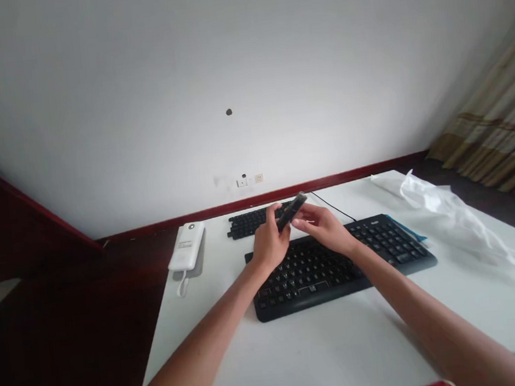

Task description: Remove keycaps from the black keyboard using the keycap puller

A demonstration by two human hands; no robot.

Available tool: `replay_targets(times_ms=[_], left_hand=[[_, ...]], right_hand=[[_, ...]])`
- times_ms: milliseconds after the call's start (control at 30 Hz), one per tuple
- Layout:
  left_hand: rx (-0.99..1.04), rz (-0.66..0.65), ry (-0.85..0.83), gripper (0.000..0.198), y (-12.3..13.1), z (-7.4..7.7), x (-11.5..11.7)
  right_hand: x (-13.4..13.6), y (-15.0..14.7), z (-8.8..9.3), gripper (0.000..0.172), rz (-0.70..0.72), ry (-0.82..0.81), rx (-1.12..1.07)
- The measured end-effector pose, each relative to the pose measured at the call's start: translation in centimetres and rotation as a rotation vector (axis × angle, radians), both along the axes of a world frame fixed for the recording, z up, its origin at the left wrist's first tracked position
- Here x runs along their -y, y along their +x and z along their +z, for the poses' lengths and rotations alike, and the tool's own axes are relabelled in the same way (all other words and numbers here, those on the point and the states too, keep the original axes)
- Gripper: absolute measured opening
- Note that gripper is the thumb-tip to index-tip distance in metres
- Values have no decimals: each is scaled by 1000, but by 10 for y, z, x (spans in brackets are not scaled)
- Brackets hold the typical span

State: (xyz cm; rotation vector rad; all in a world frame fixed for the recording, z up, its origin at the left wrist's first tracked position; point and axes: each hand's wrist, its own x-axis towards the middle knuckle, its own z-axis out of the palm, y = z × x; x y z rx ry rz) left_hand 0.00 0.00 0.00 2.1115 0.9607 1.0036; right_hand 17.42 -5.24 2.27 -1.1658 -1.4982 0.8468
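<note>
Above the far edge of the black keyboard [338, 261], a small dark slim object [292, 209] is being held up in the air by both hands, tilted with its right end higher. It is too small and dark to be named more exactly. The left hand [269, 244] is being closed around the object's lower left end, with the thumb laid on top. The right hand [323, 226] is being pinched on the object from the right side, its fingers curled under it. Both forearms are being stretched out over the white worktop [330, 357], across the keyboard, which is lying nearly square to the near edge. Behind the hands, a second dark keyboard-like piece [251, 222] is lying near the far edge, partly hidden. At the far left corner, a white power bank [186, 246] with a short cable is resting. To the right, crumpled clear plastic wrapping [453, 212] is being left spread along the worktop.
</note>
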Motion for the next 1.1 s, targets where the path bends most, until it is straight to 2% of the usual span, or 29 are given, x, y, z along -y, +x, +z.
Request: replay_targets(times_ms=[133,200,267,367,467,567,667,833,967,1100], left_hand=[[-170,-165,98,69,8,13,24],[-212,-166,147,73,12,17,36],[-225,-141,190,69,16,20,47],[-244,-193,223,44,21,20,62],[-314,-302,214,31,28,14,77],[-393,-340,208,33,40,6,90],[-478,-356,247,35,55,3,95],[-524,-389,218,17,74,6,92],[-476,-382,206,11,76,1,91],[-449,-375,267,11,73,-8,94]], right_hand=[[26,4,7,41,47,-28,-35],[43,15,8,41,-43,-28,-40],[64,32,5,42,-223,-31,-74],[101,64,-11,40,-479,-31,-230],[137,86,-34,42,-573,-46,-444],[162,90,-53,43,-603,-92,-442],[171,85,-62,44,-624,-114,-335],[168,82,-59,44,-634,-107,-304],[168,81,-57,43,-593,-124,-385],[168,81,-59,44,-631,-105,-341]])
